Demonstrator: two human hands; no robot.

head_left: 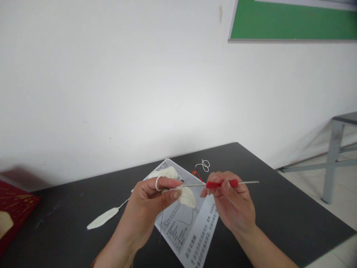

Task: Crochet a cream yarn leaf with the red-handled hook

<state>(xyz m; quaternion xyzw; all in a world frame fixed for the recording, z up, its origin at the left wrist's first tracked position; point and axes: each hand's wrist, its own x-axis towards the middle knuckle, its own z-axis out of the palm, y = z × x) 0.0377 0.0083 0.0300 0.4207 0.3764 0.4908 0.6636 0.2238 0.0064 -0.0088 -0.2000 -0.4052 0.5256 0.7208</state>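
My left hand (152, 197) pinches a cream crochet piece (187, 198) between thumb and fingers, and white yarn (157, 184) loops round its index finger. In my right hand (232, 203) is a crochet hook (221, 184) with a red grip and a metal shaft, held level. The hook's left end reaches the top of the crochet piece at my left fingertips; how it sits in the stitches is too small to tell. Just behind my left hand lies more cream crochet work (167, 172), partly hidden by it.
Beneath my hands a printed sheet (200, 227) lies on the black table (92, 193). A slim cream yarn bundle (103, 218) rests at left, a loose white strand (205, 165) and orange item (197, 174) behind. A red object (19, 212) stands far left; a bench (333, 160) is at right.
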